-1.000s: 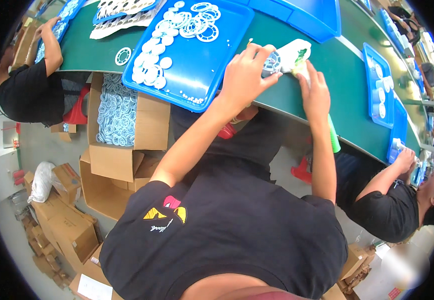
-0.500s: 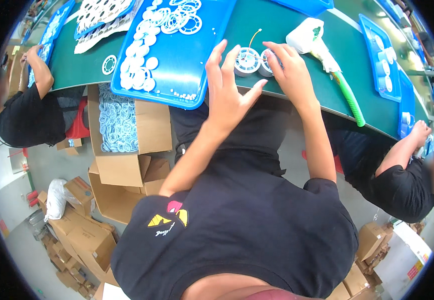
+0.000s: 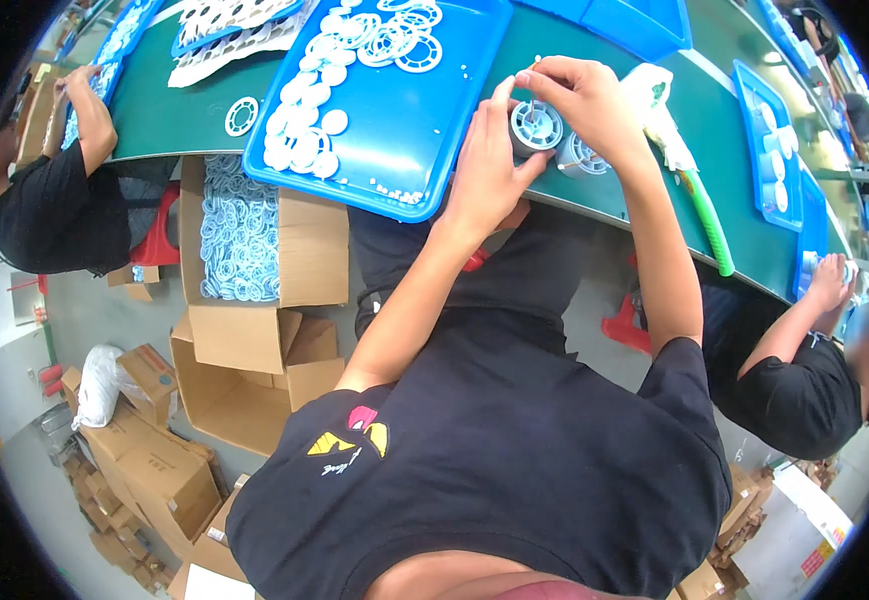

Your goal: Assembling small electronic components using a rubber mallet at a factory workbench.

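Note:
My left hand (image 3: 486,168) is closed round the side of a white round spoked hub (image 3: 536,126), its thumb near the lower edge. Over the hub, my right hand (image 3: 586,105) has thumb and forefinger pinched together at a thin wire (image 3: 537,62) that rises from it. A second white spoked hub (image 3: 582,156) stands on the table just right of the first, below my right palm and partly hidden by it.
Left of my hands, a blue tray (image 3: 379,125) holds white discs (image 3: 316,95) and rings (image 3: 419,52). One ring (image 3: 241,116) lies on the green table (image 3: 154,120). At right lies a green-handled tool (image 3: 706,220). A box of rings (image 3: 239,230) stands below. Co-workers sit on both sides.
My hands have come in from hovering apart around the two hubs. The left now grips one hub, turned toward it, and the right has closed to a pinch at its wire.

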Demonstrator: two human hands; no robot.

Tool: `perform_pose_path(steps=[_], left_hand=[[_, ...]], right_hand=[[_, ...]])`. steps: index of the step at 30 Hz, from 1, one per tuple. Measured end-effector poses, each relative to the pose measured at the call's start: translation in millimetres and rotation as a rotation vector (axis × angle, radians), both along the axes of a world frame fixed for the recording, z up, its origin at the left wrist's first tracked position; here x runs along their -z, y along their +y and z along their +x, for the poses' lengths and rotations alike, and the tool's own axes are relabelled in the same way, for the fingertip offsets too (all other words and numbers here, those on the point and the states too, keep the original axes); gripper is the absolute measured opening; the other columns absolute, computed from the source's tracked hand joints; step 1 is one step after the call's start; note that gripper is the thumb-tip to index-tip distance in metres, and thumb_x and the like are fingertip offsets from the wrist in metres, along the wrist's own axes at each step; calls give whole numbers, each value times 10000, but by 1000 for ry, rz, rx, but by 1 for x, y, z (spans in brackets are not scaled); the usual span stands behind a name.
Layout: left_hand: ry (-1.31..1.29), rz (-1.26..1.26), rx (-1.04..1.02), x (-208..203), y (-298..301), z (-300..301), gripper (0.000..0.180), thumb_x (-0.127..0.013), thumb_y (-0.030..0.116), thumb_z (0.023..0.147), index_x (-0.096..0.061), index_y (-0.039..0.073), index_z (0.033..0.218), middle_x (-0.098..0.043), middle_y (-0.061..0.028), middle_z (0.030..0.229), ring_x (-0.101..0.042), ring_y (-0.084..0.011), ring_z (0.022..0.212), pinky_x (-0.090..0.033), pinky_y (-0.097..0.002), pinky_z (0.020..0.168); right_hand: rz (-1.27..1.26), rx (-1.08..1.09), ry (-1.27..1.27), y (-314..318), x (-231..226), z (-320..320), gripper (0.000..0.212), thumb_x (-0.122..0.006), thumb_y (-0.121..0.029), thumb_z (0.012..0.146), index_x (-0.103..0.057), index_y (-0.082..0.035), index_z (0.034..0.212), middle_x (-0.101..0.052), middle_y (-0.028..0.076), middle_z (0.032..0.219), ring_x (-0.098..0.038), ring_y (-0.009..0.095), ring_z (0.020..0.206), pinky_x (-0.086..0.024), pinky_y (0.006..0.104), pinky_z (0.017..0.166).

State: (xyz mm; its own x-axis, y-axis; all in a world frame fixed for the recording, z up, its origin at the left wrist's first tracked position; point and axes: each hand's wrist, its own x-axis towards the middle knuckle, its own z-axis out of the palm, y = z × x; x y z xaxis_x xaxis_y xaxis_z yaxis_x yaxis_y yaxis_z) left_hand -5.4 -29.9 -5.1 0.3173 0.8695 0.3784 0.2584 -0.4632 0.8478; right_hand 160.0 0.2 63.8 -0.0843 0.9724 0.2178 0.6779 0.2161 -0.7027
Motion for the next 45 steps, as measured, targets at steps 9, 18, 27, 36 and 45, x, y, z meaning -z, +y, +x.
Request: perform_pose_path(steps=[9,18,27,36,45], left_hand=[[-8,107,78,8,6,-3,686,-829,133,795,-507,25,1392,-589,-217,1298,-584,-424,1231,-489,-475,1044],[-22,246,27,22,13,3,664,-844,250,792,-528,17,1328,-586,-213,1254,-584,-407,1187,-474,-464,1025],[-54,316,-32,24,17,16,587,-797,275,839,-538,9,1294,-590,-218,1222,-569,-426,1152,-453,-500,1018],[15,11,8,9,25,22,658,-851,150,781,-520,6,1332,-552,-203,1279,-576,-397,1223,-491,-443,1038],[-3,93,-51,14,28,20,718,-867,125,720,-524,-14,1336,-570,-218,1256,-582,-416,1190,-490,-458,1023]], right_hand=[[-4,163,-420,43,8,-3,274,-716,-246,952,-750,-16,1098,-724,136,980,-693,239,869,-573,397,772],[291,-555,-587,50,45,-185,329,-700,-122,895,-660,-42,1212,-609,129,1255,-672,319,1079,-603,416,887],[496,-94,-354,51,25,-136,198,-663,-120,950,-630,21,1085,-660,216,988,-706,372,883,-601,423,790],[-82,100,25,-31,5,20,231,-654,-201,1038,-747,-43,1178,-657,13,826,-584,71,753,-482,232,685],[219,197,-121,-11,2,-13,193,-715,-169,960,-731,-48,1111,-660,148,1035,-685,268,858,-558,384,796]])
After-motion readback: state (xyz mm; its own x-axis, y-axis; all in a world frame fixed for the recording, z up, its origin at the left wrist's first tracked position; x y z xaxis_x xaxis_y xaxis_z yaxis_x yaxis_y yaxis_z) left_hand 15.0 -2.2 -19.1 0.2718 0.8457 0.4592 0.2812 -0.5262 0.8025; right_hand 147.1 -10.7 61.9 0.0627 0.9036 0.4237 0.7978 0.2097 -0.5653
